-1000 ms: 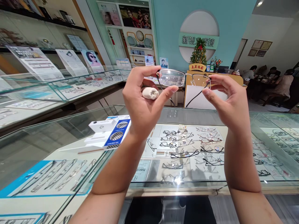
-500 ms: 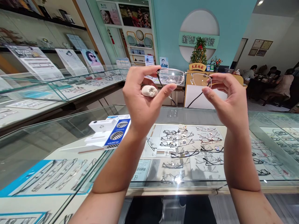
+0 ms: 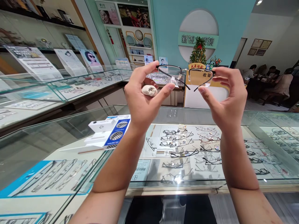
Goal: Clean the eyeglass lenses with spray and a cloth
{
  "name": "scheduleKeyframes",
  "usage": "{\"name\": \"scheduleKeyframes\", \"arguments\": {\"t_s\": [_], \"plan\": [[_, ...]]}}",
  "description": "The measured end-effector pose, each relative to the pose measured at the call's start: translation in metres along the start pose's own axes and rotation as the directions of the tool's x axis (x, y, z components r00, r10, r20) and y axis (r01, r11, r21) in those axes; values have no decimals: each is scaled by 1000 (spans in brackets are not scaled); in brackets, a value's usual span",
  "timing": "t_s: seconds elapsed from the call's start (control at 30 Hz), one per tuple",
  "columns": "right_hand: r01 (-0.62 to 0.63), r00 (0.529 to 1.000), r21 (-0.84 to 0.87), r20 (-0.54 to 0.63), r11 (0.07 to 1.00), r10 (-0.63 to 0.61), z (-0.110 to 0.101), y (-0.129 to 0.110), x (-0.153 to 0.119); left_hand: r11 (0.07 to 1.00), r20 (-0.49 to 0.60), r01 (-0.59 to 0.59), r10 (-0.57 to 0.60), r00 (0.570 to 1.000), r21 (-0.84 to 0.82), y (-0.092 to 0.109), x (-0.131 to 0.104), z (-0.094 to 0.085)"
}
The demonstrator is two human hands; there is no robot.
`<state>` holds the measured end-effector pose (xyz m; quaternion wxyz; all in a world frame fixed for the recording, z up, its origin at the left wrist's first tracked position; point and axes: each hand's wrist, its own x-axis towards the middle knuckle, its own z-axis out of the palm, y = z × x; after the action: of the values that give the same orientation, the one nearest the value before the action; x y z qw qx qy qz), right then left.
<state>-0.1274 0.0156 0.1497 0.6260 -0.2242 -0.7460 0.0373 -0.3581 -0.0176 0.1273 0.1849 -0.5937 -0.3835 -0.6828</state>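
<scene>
Raised over the counter, a pair of eyeglasses [image 3: 170, 71] with a dark top rim and clear lenses is stretched between my two hands. My left hand [image 3: 141, 99] pinches one end of the frame between thumb and fingers. A crumpled whitish cloth [image 3: 149, 90] is tucked in that same palm. At the other end, my right hand [image 3: 230, 96] grips the frame's corner, thumb below and fingers above. Both temples point away from me, their dark tips close together below the lenses.
Below my arms is a glass display counter [image 3: 179, 183] with several rows of eyeglasses [image 3: 184, 153] inside. White and blue boxes [image 3: 112, 132] stand at the left. A second glass case [image 3: 77, 84] runs along the left wall. Beyond are a cashier desk [image 3: 205, 96] and seated people [image 3: 272, 74].
The eyeglasses have tilted in my hands: the dark top rim now shows and the temple tips have swung upward. My right hand has shifted slightly left. Both hands keep their grip.
</scene>
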Motion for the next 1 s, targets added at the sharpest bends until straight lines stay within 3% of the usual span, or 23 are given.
{"name": "scheduleKeyframes", "arguments": {"t_s": [0.3, 0.53, 0.7, 0.83, 1.0], "plan": [[109, 994, -169, -14, 980, -113, 2, -4, -5, 997, -41, 44, -47, 998, -64, -12, -2, 8], [104, 995, -253, 22, 962, -102, 3, -1, -5, 998, -105, -60, 63, 992, 34, -11, -4, 11], [157, 986, -195, -24, 968, -165, 4, 0, -3, 978, -210, -173, 196, 958, 120, -5, -5, 12], [117, 993, -175, -10, 978, -121, 7, 1, -3, 984, -208, -138, 159, 965, 114, -2, -6, 9], [88, 996, -111, -4, 990, -89, 10, 5, -4, 992, -153, -63, 46, 987, -113, -4, -9, 8]]}}
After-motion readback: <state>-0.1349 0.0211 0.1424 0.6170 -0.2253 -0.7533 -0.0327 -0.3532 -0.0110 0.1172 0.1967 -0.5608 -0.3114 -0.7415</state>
